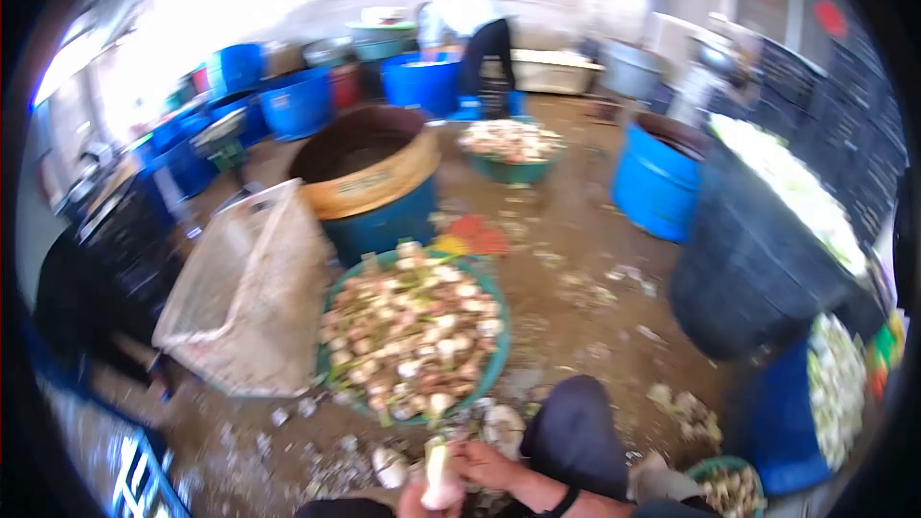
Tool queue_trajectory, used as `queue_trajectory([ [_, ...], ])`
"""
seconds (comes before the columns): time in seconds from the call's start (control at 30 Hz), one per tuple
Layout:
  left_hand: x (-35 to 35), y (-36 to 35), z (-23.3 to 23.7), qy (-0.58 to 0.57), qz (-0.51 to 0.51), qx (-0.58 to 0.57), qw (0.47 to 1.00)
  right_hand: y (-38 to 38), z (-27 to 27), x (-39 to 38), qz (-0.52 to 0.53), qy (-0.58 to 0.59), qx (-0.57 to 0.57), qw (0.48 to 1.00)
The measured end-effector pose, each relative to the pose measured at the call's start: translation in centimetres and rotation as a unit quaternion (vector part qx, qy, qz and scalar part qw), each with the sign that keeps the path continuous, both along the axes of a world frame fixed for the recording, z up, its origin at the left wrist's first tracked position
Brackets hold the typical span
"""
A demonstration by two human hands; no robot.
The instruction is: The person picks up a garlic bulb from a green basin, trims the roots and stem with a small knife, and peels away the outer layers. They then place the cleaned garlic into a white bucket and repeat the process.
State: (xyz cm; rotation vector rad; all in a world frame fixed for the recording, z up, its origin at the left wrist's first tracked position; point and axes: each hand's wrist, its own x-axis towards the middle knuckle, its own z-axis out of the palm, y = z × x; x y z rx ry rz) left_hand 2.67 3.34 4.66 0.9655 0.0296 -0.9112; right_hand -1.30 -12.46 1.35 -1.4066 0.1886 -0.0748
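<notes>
Low in the view, my left hand is closed around a pale onion-like bulb, whose whitish-green stem points up. My right hand is right beside the stem with its fingers curled in. Blur hides what those fingers grip, if anything. A dark band circles my right wrist. Just beyond both hands stands a round green tub heaped with small pale and brownish bulbs, some with green stalks.
A dirty white crate and a large drum flank the tub. Rightward are a tall dark bin of pale cut vegetables, a blue bin and a small basket. Peelings litter the floor. A person bends over far blue tubs.
</notes>
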Motion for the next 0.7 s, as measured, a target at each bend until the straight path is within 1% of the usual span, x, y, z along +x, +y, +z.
queue_trajectory([
  [0.03,0.5,0.4,-0.1,0.014,-0.055,-0.007,0.998,-0.1,0.6,-0.2,0.022,-0.025,0.053,0.998],
  [0.07,1.0,1.1,-2.2,0.143,-0.102,-0.092,0.980,-0.3,2.1,-0.5,0.043,0.025,0.055,0.997],
  [0.1,0.9,-0.2,1.7,0.146,-0.097,-0.071,0.982,-0.7,3.4,-0.6,0.074,0.073,0.060,0.993],
  [0.17,1.2,-0.1,0.9,0.176,-0.062,-0.034,0.982,-0.4,1.1,-0.4,0.052,0.025,0.132,0.990],
  [0.2,1.1,-0.4,0.9,0.086,-0.040,0.020,0.995,-0.5,1.5,-0.4,0.008,-0.015,0.009,1.000],
  [0.23,0.9,-0.4,0.9,-0.004,-0.012,0.075,0.997,-0.2,1.9,-0.4,-0.038,-0.012,0.003,0.999],
  [0.3,0.3,-1.0,1.7,-0.167,0.034,0.163,0.972,0.2,2.8,-0.1,-0.124,-0.007,-0.007,0.992],
  [0.33,-0.1,-2.0,2.7,-0.238,0.049,0.194,0.950,0.1,2.0,0.0,-0.099,0.004,0.013,0.995],
  [0.37,-0.4,-2.5,3.4,-0.307,0.062,0.225,0.923,0.4,1.3,-0.2,-0.126,-0.017,-0.083,0.988],
  [0.43,-0.4,-2.4,4.0,-0.295,0.059,0.229,0.926,1.2,1.0,-0.3,-0.175,-0.060,-0.270,0.945],
  [0.47,-0.5,-2.3,4.1,-0.289,0.057,0.231,0.927,1.1,-1.4,0.2,-0.082,-0.005,-0.100,0.992],
  [0.5,-0.5,-2.2,4.2,-0.282,0.056,0.234,0.929,0.8,-0.8,0.1,-0.091,0.009,-0.119,0.989],
  [0.53,-0.1,-1.1,2.6,-0.140,0.031,0.167,0.975,-0.2,0.9,-0.2,-0.100,0.022,-0.137,0.985],
  [0.57,-0.3,-0.9,1.9,-0.140,0.014,0.147,0.979,-1.1,2.5,-0.1,-0.110,0.035,-0.155,0.981],
  [0.6,-0.3,-1.0,1.8,-0.140,-0.003,0.126,0.982,-2.2,3.6,0.4,-0.078,0.066,-0.151,0.983],
  [0.63,-0.2,-1.3,1.7,-0.141,-0.020,0.104,0.984,-2.0,2.8,0.8,-0.097,0.057,-0.174,0.978],
  [0.67,-0.8,-2.2,1.5,-0.169,0.038,0.102,0.980,-1.8,1.2,1.2,-0.114,0.051,-0.196,0.973],
  [0.7,-0.7,-2.0,1.1,-0.156,-0.001,0.098,0.983,-1.7,0.5,1.4,-0.128,0.048,-0.218,0.966],
])
